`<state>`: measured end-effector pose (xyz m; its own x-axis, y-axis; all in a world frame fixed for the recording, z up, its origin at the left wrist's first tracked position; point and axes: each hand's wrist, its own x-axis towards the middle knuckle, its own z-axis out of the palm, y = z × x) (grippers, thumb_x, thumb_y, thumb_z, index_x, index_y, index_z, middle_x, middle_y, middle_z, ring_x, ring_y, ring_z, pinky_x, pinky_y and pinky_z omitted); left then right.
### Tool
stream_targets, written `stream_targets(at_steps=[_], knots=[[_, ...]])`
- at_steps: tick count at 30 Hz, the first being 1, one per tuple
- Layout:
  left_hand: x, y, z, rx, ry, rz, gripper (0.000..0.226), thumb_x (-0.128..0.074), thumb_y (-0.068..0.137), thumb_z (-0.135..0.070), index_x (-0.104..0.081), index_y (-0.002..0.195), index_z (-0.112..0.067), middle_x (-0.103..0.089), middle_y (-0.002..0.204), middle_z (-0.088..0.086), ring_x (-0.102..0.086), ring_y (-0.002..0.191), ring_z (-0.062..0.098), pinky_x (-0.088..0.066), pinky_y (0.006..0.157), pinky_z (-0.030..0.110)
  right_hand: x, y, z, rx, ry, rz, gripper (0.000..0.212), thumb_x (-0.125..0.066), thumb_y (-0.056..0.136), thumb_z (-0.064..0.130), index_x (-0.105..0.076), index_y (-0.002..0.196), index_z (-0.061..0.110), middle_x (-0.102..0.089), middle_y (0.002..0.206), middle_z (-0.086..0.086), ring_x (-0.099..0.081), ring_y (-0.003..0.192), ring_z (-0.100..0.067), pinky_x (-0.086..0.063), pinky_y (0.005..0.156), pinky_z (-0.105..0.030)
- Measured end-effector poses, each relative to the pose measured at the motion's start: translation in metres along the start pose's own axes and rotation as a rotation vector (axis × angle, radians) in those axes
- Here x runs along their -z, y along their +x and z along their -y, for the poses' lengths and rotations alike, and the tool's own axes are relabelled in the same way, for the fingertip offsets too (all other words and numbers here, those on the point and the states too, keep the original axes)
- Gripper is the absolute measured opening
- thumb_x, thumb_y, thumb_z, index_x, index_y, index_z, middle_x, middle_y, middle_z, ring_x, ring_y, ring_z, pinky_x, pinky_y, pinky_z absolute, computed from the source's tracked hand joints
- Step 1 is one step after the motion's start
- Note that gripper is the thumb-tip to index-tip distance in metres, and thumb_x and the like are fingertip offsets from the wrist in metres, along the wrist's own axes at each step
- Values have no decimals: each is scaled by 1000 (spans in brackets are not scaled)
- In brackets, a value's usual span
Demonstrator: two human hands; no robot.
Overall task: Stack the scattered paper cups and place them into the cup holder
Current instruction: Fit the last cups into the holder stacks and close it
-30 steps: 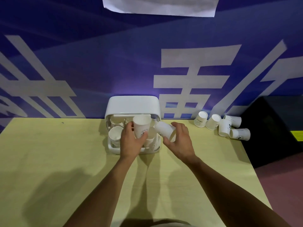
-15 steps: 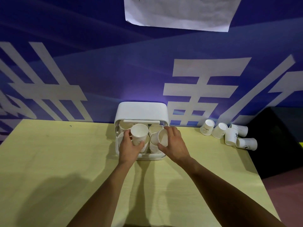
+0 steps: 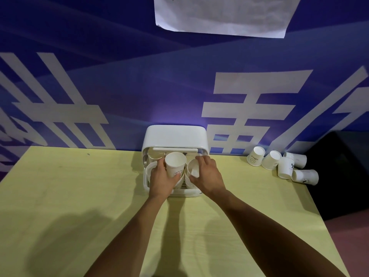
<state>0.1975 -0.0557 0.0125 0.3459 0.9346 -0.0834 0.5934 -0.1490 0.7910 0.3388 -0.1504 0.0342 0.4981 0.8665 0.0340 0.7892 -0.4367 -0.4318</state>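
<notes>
Yellow-green table [image 3: 79, 196], blue wall behind. Left hand [image 3: 162, 179] grips an upright paper cup [image 3: 175, 163] and right hand [image 3: 209, 176] a tilted cup [image 3: 192, 168], both over the white cup holder [image 3: 175, 136], apparently for seating. Loose cups [image 3: 285, 167] lie far right.

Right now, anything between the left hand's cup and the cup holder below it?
Nothing visible blocks it. The left hand holds its cup upright over the open cup holder. The right hand holds a second cup close beside it, not underneath.
</notes>
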Motion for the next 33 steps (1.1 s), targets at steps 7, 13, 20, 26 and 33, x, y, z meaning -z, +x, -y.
stream_targets(at_steps=[7,13,20,26,33], knots=[[-5,1,5,34,51,31,84,-83,69,-43,-44,140,-22,-62,125,3,-53,120,26,-49,97,47,-15,2,-4,-66,69,13,69,-75,83,39,-43,140,18,-50,142,-3,-47,124,-23,-45,102,-34],[-6,2,5,25,110,21,78,-82,71,-43,-47,137,-21,-59,130,3,-43,125,28,-43,100,44,-26,1,-10,-71,87,5,66,-75,82,41,-46,137,17,-54,136,-4,-49,119,-22,-46,99,-33],[-3,-2,5,-15,98,-14,73,-86,68,-39,-53,130,-19,-59,128,0,-48,121,25,-42,101,41,-30,1,-13,-91,115,-2,67,-74,83,41,-46,138,16,-53,136,-4,-48,120,-23,-46,99,-34],[-2,-3,6,-5,135,6,73,-83,72,-39,-53,135,-19,-56,135,2,-45,128,24,-35,108,37,-31,-3,-15,-104,123,-10,68,-73,84,45,-45,138,17,-53,136,-3,-49,118,-21,-47,97,-33],[-4,-3,11,-2,189,7,67,-79,78,-34,-55,137,-13,-54,138,8,-42,129,30,-32,109,36,-34,-6,-18,-124,136,-10,70,-68,86,51,-43,142,17,-52,139,-3,-49,121,-22,-48,99,-34]])
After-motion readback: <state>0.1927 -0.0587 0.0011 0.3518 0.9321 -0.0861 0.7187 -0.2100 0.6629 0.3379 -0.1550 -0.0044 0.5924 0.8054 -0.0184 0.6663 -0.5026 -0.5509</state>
